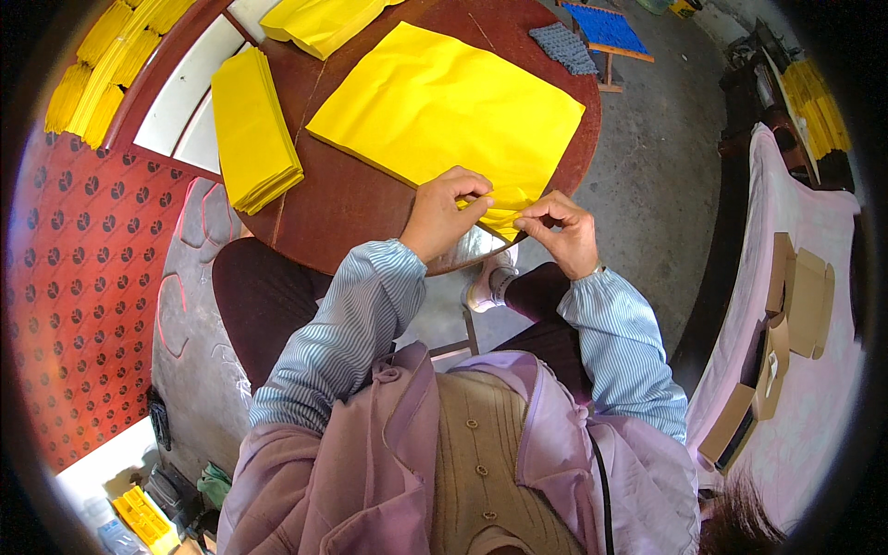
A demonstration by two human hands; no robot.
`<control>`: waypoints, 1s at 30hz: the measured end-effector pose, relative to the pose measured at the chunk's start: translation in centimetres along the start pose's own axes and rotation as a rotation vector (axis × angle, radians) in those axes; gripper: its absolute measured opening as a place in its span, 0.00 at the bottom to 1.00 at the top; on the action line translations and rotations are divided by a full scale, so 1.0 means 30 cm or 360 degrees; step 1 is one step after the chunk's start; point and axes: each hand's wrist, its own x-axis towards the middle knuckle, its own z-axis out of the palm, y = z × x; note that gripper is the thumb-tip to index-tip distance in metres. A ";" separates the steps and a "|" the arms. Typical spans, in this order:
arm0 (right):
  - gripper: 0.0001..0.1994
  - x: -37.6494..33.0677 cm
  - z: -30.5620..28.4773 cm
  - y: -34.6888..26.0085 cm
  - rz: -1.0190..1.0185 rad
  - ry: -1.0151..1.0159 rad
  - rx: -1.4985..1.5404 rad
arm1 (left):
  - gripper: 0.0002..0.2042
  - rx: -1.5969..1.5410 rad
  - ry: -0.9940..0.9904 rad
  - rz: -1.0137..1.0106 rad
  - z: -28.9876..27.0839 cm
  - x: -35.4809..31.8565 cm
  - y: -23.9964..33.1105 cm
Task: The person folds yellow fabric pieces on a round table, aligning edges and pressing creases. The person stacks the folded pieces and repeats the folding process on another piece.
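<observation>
Round dark-brown counter [370, 199] seen from above, its near edge just past the knees of the seated person

Large yellow paper sheet [444, 106] laid flat on the counter, taking up most of its right half; its near corner hangs at the counter's rim at roughly 6 o'clock of the sheet

Left hand [444, 215] closed in a pinch on that near corner, thumb and forefinger pressed together on the yellow edge

Right hand [562, 231] also closed in a pinch, fingertips on the same corner just at 3 o'clock of the left hand; the two hands nearly touching, a small fold of yellow paper seen between them

Stack of folded yellow sheets [254, 129] lying on the counter at 9 o'clock of the large sheet, well apart from the hands

A second yellow pile [314, 23] noted at the counter's far edge, 11 o'clock of the large sheet

Small blue-topped stool [606, 30] standing on the grey floor beyond the counter, at 1 o'clock; a grey knitted pad [562, 46] just beside it

Flattened cardboard boxes [795, 296] lying on a pink cloth at 3 o'clock of the person

Red patterned mat [83, 277] on the floor at 9 o'clock
</observation>
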 end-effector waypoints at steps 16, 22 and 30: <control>0.10 -0.012 0.002 -0.023 -0.0084 0.0019 -0.0018 | 0.06 0.0022 0.0048 0.0005 0.010 -0.004 0.006; 0.07 -0.004 -0.001 -0.030 -0.0115 0.0015 -0.0099 | 0.07 0.0030 -0.0007 -0.0008 -0.003 0.001 0.006; 0.07 0.005 0.014 0.026 0.0082 0.0034 0.0151 | 0.08 0.0027 -0.0081 0.0076 -0.020 -0.003 0.003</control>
